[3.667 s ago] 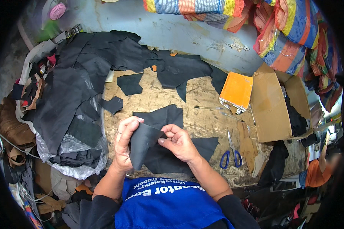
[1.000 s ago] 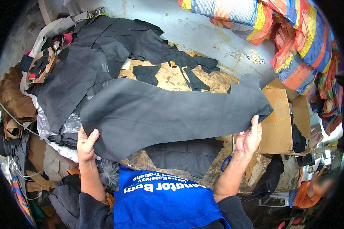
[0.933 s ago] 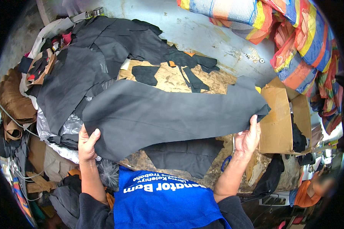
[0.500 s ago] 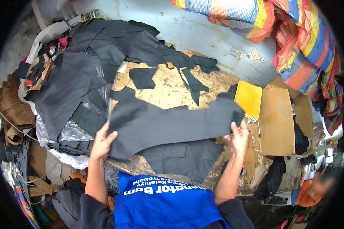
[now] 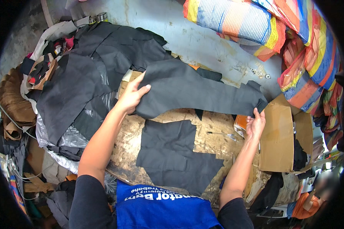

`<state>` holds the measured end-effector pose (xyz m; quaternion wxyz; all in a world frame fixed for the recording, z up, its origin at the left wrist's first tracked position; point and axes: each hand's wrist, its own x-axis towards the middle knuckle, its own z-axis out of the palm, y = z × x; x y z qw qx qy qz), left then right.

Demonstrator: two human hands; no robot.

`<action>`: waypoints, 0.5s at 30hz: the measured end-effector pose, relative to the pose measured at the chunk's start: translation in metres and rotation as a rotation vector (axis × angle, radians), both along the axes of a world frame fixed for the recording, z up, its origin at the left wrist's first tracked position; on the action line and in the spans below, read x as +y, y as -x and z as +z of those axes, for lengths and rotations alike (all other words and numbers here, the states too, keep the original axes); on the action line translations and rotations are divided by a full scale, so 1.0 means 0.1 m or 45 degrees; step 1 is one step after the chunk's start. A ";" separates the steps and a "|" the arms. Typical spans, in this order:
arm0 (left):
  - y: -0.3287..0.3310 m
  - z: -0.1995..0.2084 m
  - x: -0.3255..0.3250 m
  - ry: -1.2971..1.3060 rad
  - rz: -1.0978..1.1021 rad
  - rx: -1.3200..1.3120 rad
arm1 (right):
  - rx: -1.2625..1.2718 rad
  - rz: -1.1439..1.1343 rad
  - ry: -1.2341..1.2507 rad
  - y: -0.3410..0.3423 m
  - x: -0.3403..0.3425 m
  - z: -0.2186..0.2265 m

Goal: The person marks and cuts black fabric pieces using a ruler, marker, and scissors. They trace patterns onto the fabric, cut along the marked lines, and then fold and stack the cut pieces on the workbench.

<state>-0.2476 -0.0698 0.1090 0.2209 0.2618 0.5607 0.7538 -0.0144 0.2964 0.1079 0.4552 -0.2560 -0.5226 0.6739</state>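
Observation:
A long, irregular piece of black leather-like material (image 5: 195, 89) is stretched between my two hands, over the far half of the wooden table (image 5: 128, 137). My left hand (image 5: 133, 95) grips its left end, thumb on top and fingers mostly beneath. At the lower right corner, my right hand (image 5: 255, 123) pinches the edge, which folds over there. Nearer to me, a second black piece (image 5: 172, 152) with stepped edges lies flat on the table. A pen (image 5: 219, 133) rests to the right of it.
Black sheets (image 5: 72, 91) are heaped on the left over clear plastic. An open cardboard box (image 5: 277, 133) stands at the right, beside an orange-yellow item (image 5: 240, 123). Striped woven sacks (image 5: 237, 23) hang over the far right. Another person (image 5: 309, 200) sits at the lower right.
Both hands have moved the black piece away from me and up, the right one also further right. More of the second black piece and the pen now show.

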 end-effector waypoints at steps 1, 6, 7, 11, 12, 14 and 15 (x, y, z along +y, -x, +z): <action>0.07 -0.01 0.09 0.082 0.050 -0.005 | 0.006 -0.014 0.029 0.04 0.08 -0.02; 0.51 -0.35 0.14 0.975 0.368 0.208 | -1.149 -0.432 -0.794 0.05 -0.07 -0.32; 0.55 -0.47 0.07 1.153 0.547 0.464 | -1.050 -0.275 -0.745 0.01 -0.26 -0.39; 0.67 -0.87 0.02 1.643 0.877 0.703 | -0.934 0.299 -1.058 -0.16 -1.44 -0.61; 0.70 -0.92 0.03 1.637 0.893 0.716 | -0.890 0.471 -1.155 -0.18 -1.70 -0.64; 0.75 -0.96 0.09 1.665 0.848 0.679 | -0.956 0.677 -1.396 -0.14 -2.13 -0.71; 0.77 -0.97 0.13 1.654 0.802 0.612 | -1.114 0.745 -1.479 -0.10 -2.31 -0.75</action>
